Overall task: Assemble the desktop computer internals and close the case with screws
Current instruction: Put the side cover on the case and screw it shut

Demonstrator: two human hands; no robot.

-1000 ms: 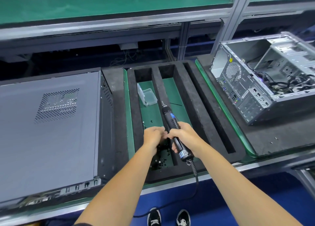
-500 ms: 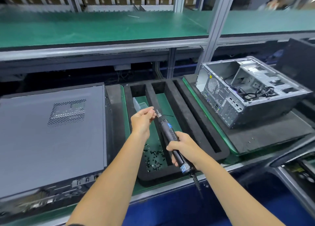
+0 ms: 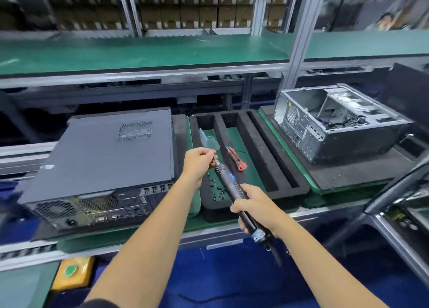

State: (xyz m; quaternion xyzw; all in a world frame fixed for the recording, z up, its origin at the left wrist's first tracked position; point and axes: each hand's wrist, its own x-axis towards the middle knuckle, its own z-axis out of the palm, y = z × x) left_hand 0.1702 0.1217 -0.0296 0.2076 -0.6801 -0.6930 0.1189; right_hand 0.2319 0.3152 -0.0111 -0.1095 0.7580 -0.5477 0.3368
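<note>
Sitting between two computer cases on the bench (image 3: pixel 232 232), the black foam tray (image 3: pixel 253 149) holds loose black screws (image 3: pixel 217 188) and a clear plastic box (image 3: pixel 209 140) in its left slot, a red-and-black tool (image 3: pixel 235 158) in the next. Above it the electric screwdriver (image 3: pixel 234 189) slants, tip up and away to the left. The right hand (image 3: pixel 254 206) grips its body; the left hand (image 3: pixel 199 161) has its fingers (image 3: pixel 210 154) pinched at the bit. The closed case (image 3: pixel 104 154) lies left, the open case (image 3: pixel 336 119) right.
</note>
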